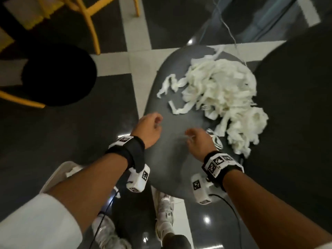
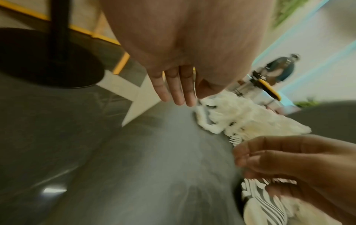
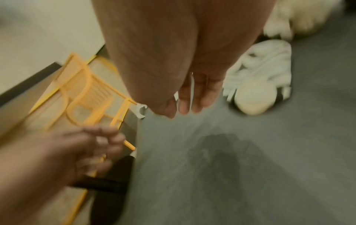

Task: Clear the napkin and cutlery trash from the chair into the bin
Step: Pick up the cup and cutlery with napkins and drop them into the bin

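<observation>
A heap of torn white napkin strips [image 1: 219,87] [image 2: 246,117] lies on the far right of the grey chair seat [image 1: 170,159]. A fork [image 1: 203,107] [image 2: 236,139] pokes out of its near edge. A black-and-white striped paper item [image 1: 218,142] [image 2: 269,208] [image 3: 260,76] lies just right of my right hand [image 1: 195,139] [image 3: 185,103]. My left hand [image 1: 152,123] [image 2: 179,89] hovers over the seat's left front edge. Both hands hang above bare seat with relaxed fingers and hold nothing. A white bin [image 1: 59,175] stands on the floor under my left forearm.
The chair's dark backrest [image 1: 296,105] rises at the right. A black round table base [image 1: 59,76] and a yellow chair [image 1: 89,18] stand on the floor to the left. My shoes [image 1: 165,212] are at the seat's front. Another person [image 2: 281,68] is far off.
</observation>
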`<state>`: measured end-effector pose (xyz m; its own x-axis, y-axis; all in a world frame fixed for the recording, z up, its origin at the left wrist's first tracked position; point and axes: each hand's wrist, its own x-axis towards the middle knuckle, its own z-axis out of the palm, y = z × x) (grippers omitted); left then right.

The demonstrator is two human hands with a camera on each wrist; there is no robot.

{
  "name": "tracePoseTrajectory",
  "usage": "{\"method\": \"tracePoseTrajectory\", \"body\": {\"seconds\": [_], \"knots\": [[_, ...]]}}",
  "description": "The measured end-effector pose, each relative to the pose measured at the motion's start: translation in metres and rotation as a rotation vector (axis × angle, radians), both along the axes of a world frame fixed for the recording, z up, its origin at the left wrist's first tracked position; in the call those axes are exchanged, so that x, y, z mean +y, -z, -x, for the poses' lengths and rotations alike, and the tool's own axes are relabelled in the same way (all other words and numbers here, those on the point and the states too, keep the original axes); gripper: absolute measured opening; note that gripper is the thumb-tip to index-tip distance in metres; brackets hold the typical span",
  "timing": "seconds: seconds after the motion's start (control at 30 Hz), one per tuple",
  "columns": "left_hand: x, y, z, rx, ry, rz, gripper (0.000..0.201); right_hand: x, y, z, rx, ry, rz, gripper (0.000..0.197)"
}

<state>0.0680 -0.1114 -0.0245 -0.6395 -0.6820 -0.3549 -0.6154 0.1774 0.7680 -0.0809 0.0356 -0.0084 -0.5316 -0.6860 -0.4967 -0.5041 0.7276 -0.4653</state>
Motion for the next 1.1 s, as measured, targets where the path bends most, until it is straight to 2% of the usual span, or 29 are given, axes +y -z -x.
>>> {"method": "tracePoseTrajectory", "body": {"seconds": [0.07, 0.17, 0.23, 0.3, 0.4, 0.43, 0.5, 0.57, 0.63, 0.7, 0.8, 0.9, 0.97, 1.1], "knots": [[0.004, 0.0, 0.047, -0.055, 0.147, 0.096, 0.03, 0.02, 0.001, 0.037, 0.203, -0.182, -0.129, 0.048], [0.007, 0.008, 0.098, -0.218, 0.26, 0.197, 0.042, 0.035, 0.008, 0.067, 0.231, -0.434, -0.298, 0.088], [0.005, 0.017, 0.121, -0.28, 0.262, 0.303, 0.053, 0.04, 0.014, 0.076, 0.227, -0.515, -0.337, 0.102], [0.003, 0.027, 0.137, -0.307, 0.24, 0.412, 0.064, 0.046, 0.018, 0.078, 0.249, -0.548, -0.346, 0.098], [0.001, 0.042, 0.149, -0.378, 0.222, 0.453, 0.07, 0.047, 0.016, 0.081, 0.336, -0.557, -0.324, 0.062], [0.002, 0.045, 0.148, -0.426, 0.234, 0.441, 0.064, 0.046, 0.015, 0.083, 0.342, -0.56, -0.33, 0.054], [0.004, 0.05, 0.143, -0.47, 0.281, 0.419, 0.04, 0.042, 0.014, 0.087, 0.316, -0.576, -0.352, 0.048], [-0.002, 0.052, 0.138, -0.404, 0.285, 0.403, 0.017, 0.037, 0.015, 0.091, 0.279, -0.572, -0.352, 0.045], [-0.014, 0.049, 0.138, -0.305, 0.22, 0.438, 0.017, 0.031, 0.015, 0.092, 0.236, -0.553, -0.339, 0.044], [-0.033, 0.044, 0.145, -0.288, 0.14, 0.547, 0.025, 0.025, 0.016, 0.091, 0.192, -0.537, -0.322, 0.044], [-0.058, 0.04, 0.153, -0.439, 0.095, 0.668, 0.058, 0.02, 0.02, 0.088, 0.146, -0.528, -0.276, 0.045], [-0.072, 0.047, 0.153, -0.489, 0.074, 0.531, 0.081, 0.019, 0.025, 0.084, 0.108, -0.517, -0.247, 0.047], [-0.071, 0.051, 0.149, -0.427, 0.072, 0.412, 0.073, 0.017, 0.025, 0.082, 0.08, -0.487, -0.234, 0.048], [-0.049, 0.045, 0.121, -0.256, 0.111, 0.379, 0.033, 0.006, 0.019, 0.073, 0.084, -0.418, -0.15, 0.05]]}}
